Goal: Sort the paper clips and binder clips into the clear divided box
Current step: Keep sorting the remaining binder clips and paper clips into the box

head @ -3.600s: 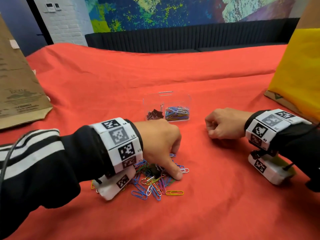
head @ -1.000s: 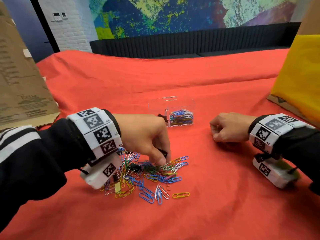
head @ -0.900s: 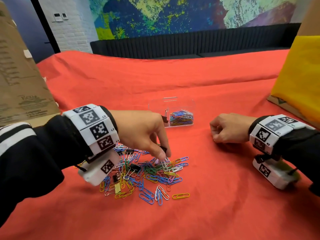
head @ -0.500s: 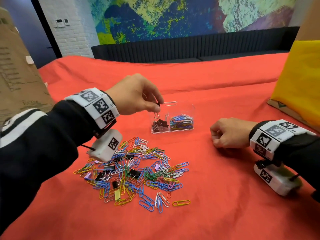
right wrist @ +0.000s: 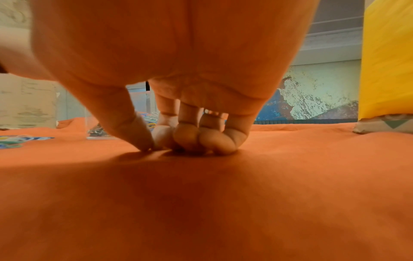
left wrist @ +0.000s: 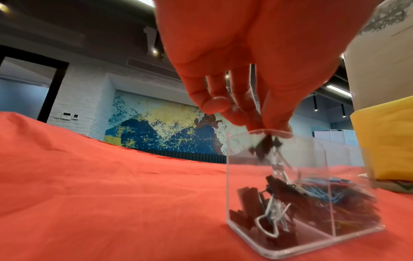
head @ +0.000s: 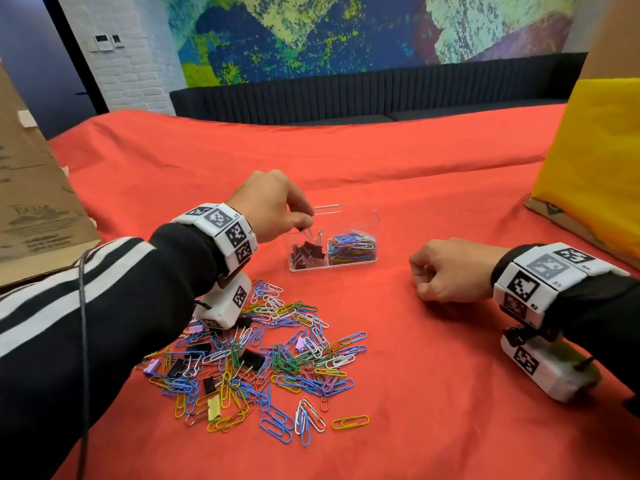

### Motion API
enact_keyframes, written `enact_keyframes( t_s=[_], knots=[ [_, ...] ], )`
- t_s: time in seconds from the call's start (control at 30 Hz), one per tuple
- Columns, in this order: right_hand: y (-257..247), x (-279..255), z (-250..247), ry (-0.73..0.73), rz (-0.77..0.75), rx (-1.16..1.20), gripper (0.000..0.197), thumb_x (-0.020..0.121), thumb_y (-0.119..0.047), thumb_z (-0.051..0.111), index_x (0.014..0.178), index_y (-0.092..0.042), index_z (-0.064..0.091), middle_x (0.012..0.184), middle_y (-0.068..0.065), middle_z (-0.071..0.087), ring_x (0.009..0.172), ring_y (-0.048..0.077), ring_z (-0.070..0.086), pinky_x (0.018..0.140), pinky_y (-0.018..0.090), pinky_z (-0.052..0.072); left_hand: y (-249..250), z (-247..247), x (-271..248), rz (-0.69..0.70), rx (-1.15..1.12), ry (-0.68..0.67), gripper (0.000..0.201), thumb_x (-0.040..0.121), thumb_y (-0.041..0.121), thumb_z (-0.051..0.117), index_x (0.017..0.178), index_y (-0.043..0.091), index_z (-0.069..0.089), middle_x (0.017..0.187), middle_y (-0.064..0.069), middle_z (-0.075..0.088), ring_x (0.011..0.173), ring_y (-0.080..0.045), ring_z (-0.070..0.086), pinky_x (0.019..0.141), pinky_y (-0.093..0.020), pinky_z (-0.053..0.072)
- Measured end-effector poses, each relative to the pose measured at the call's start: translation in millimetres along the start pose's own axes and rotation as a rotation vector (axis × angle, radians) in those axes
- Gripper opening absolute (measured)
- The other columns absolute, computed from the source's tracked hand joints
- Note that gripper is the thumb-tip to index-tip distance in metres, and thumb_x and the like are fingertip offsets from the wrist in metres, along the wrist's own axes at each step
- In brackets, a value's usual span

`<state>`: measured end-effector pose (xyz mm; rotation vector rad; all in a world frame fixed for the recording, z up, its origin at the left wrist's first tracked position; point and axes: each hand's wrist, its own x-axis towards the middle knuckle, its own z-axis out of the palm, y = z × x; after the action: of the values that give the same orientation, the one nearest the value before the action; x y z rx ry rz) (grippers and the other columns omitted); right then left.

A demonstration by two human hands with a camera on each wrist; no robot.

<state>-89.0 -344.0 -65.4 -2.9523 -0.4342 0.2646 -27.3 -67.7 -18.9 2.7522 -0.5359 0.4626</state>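
A clear divided box (head: pixel 375 233) stands mid-table on the red cloth. Its left compartment holds black binder clips (head: pixel 306 252) and its right compartment holds coloured paper clips (head: pixel 351 249). My left hand (head: pixel 306 226) hovers at the rim of the left compartment and pinches a black binder clip (head: pixel 304 231) with fingertips and thumb. In the left wrist view that clip (left wrist: pixel 264 147) hangs just inside the box (left wrist: pixel 236 167), wire handles pointing down. A mixed pile of clips (head: pixel 270 355) lies near me. My right hand (head: pixel 420 285) rests on the cloth as a fist holding nothing.
A brown paper bag (head: pixel 31 202) stands at the left edge and a yellow bag (head: pixel 595 168) at the right. The red cloth (head: pixel 450 393) covers the whole table. A dark bench (head: pixel 346 98) runs along the far side.
My left hand lifted a black binder clip out of the pile, carried it to the box and lowered it to the left compartment's rim. The right hand stayed put.
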Motion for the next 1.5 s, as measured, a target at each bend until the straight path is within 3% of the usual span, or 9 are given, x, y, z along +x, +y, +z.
enact_keyframes(
  t_s=[0.13,0.27,0.37,0.47,0.67,0.8,1.03,1.23,1.5],
  knots=[
    [-2,-1,0,-0.002,-0.011,-0.004,0.008,0.077,-0.024,0.060,0.069,-0.024,0.060,0.071,-0.002,0.067,0.067,0.012,0.058,0.070,0.034,0.052,5,-6,-18,0.108,-0.031,-0.033,0.012,0.078,0.040,0.075,0.084,0.029,0.077,0.063,0.014,0.066,0.058,-0.001,0.058,0.062,-0.020,0.043],
    [-3,-2,0,-0.001,-0.010,-0.005,0.009,0.078,-0.024,0.060,0.069,-0.023,0.059,0.071,-0.002,0.068,0.067,0.012,0.059,0.071,0.034,0.053,23,-17,-48,0.212,0.032,-0.401,0.024,0.073,0.049,0.076,0.076,0.026,0.074,0.056,0.017,0.064,0.051,0.005,0.055,0.052,-0.011,0.039],
    [-4,-2,-1,-0.003,-0.003,-0.002,0.009,0.078,-0.024,0.061,0.068,-0.023,0.060,0.070,-0.002,0.068,0.066,0.013,0.059,0.070,0.034,0.053,36,-20,-69,0.224,0.077,-0.665,0.033,0.071,0.056,0.075,0.077,0.024,0.073,0.061,0.014,0.068,0.053,0.002,0.057,0.054,-0.017,0.045],
    [-5,-3,-1,-0.001,0.001,0.001,0.010,0.078,-0.025,0.062,0.068,-0.023,0.060,0.069,-0.001,0.068,0.066,0.013,0.060,0.070,0.034,0.053,45,-15,-83,0.232,0.089,-0.787,0.033,0.070,0.056,0.076,0.078,0.024,0.074,0.066,0.013,0.073,0.058,0.001,0.064,0.059,-0.019,0.050],
    [-5,-5,-1,-0.001,0.013,0.009,0.012,0.079,-0.024,0.063,0.067,-0.023,0.059,0.068,-0.002,0.067,0.065,0.013,0.059,0.068,0.032,0.051,42,-6,-85,0.222,0.034,-0.846,0.025,0.071,0.038,0.082,0.089,0.023,0.075,0.075,0.010,0.075,0.066,0.000,0.068,0.064,-0.019,0.053],
    [-4,-4,-1,-0.005,0.011,0.017,0.012,0.079,-0.024,0.063,0.068,-0.022,0.059,0.068,-0.001,0.068,0.064,0.012,0.059,0.064,0.029,0.049,38,-8,-84,0.247,-0.009,-0.844,0.021,0.077,0.021,0.076,0.098,0.025,0.073,0.078,0.012,0.076,0.065,0.008,0.066,0.066,-0.016,0.051],
    [-2,-2,0,-0.004,0.009,0.019,0.012,0.077,-0.024,0.062,0.066,-0.022,0.058,0.067,-0.002,0.067,0.064,0.014,0.059,0.066,0.032,0.051,42,-5,-91,0.251,-0.032,-0.762,0.030,0.069,0.040,0.083,0.092,0.023,0.075,0.074,0.012,0.075,0.065,0.003,0.068,0.068,-0.021,0.056],
    [-2,-2,1,-0.002,0.011,0.008,0.009,0.077,-0.024,0.062,0.069,-0.021,0.060,0.068,-0.002,0.069,0.065,0.014,0.060,0.069,0.033,0.053,41,-2,-91,0.247,-0.012,-0.764,0.023,0.070,0.037,0.082,0.082,0.022,0.070,0.065,0.013,0.071,0.059,0.001,0.064,0.063,-0.020,0.053],
    [-2,-2,1,-0.007,0.019,0.010,0.010,0.077,-0.024,0.063,0.068,-0.021,0.059,0.068,-0.002,0.068,0.064,0.013,0.059,0.070,0.034,0.053,36,-6,-91,0.187,-0.045,-0.739,0.018,0.069,0.030,0.084,0.080,0.020,0.073,0.068,0.009,0.074,0.060,-0.002,0.067,0.061,-0.016,0.052]
  ],
)
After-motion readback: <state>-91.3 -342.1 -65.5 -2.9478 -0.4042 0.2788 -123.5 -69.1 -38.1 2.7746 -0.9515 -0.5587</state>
